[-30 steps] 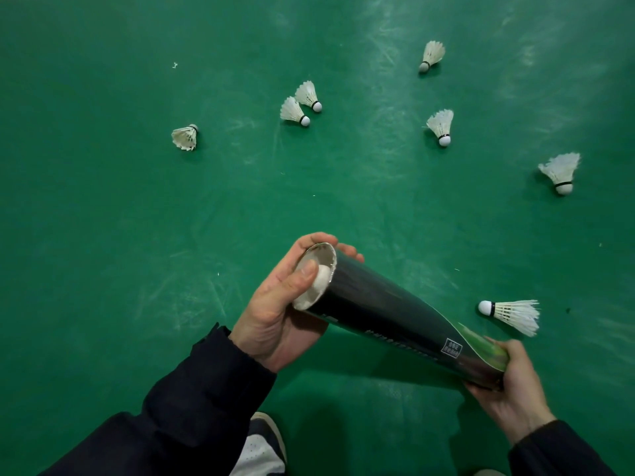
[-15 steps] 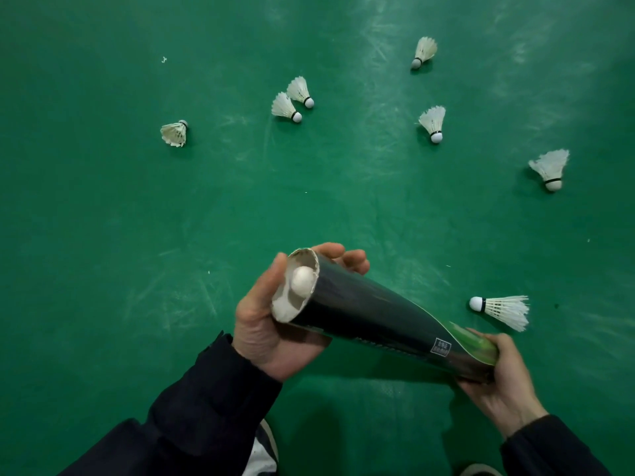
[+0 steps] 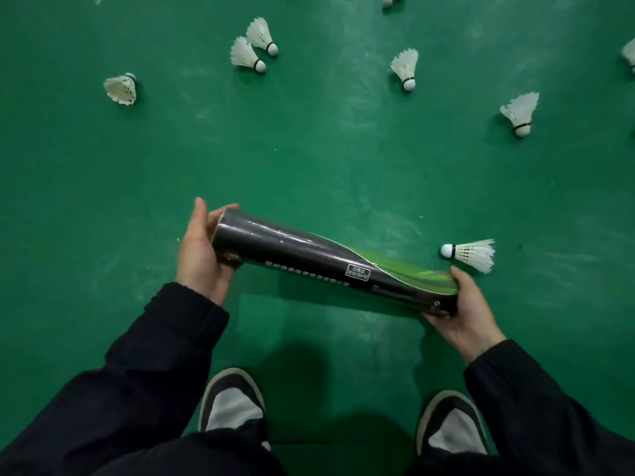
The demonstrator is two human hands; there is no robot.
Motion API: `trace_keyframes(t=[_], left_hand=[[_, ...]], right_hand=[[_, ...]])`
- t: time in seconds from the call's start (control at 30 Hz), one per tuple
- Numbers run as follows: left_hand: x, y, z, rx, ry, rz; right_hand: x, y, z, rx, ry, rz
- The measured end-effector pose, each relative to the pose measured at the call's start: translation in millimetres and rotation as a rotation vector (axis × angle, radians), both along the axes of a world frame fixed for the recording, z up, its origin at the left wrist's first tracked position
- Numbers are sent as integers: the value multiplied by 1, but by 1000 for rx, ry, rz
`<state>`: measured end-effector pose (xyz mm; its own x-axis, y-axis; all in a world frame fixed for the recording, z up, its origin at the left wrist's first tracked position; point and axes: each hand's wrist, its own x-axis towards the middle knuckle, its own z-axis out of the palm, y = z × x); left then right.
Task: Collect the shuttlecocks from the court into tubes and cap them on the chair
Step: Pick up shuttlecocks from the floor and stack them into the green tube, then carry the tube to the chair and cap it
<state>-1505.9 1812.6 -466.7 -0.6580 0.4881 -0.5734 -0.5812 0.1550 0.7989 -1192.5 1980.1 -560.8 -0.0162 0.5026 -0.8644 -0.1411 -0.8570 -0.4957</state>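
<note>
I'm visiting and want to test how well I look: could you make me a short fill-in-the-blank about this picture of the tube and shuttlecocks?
1. The dark tube is held at its ends by ____ hands.
2. The court floor is ____ in colour.
3. The shuttlecock lying nearest the right hand points its cork towards the ____ hand.

Missing words: two; green; left

I see a black tube [image 3: 309,259] with green swoosh, white shuttlecocks [image 3: 470,254], scuffed green court [image 3: 103,201], navy sleeves [image 3: 165,355].
</note>
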Motion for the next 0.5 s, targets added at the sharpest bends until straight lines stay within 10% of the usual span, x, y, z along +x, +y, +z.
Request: trace_keyframes(t=[0.27,0.5], left_hand=[[-17,-5,-37,-297,18,-115],[-13,7,101,-330,24,-104]], right_hand=[[-1,2,11,96,39,124],[25,-12,151,116,99,136]])
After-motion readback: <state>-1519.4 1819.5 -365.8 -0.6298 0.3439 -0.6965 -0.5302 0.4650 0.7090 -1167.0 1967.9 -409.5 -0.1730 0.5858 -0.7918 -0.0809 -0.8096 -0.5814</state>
